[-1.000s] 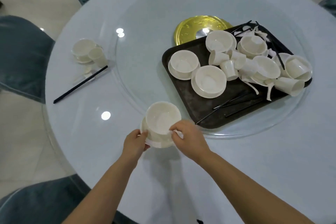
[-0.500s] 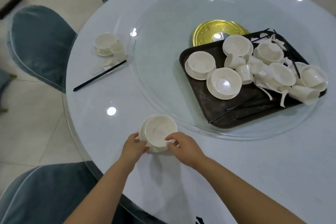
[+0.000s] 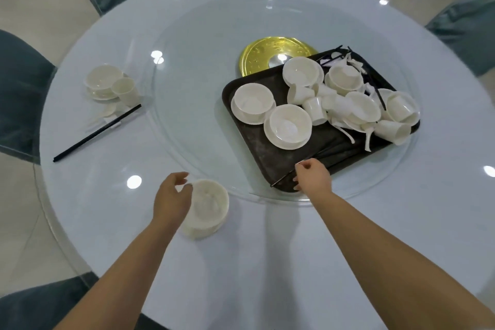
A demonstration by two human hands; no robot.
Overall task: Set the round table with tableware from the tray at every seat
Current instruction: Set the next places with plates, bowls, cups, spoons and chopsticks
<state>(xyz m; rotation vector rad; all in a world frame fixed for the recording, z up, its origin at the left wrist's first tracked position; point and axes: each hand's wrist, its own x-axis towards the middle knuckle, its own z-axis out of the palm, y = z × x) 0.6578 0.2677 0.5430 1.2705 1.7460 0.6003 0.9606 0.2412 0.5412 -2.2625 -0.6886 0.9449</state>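
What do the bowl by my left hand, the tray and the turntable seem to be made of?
Bowl: off-white, matte and slightly translucent, probably thin plastic rather than china. Tray: dark brown, dull and scuffed, likely plastic or fibreglass. Turntable: clear glass, judging by the lamp reflections and see-through rim.

Your single head view: looks forward and down from worktop (image 3: 375, 222) edge at 6 o'clock, close above; tray (image 3: 267, 163) toward 1 o'clock.

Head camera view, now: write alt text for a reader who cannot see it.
A person's right hand pinches black chopsticks at the near edge of a dark tray of white tableware, while the left hand hovers beside a bowl on a saucer on the round table.
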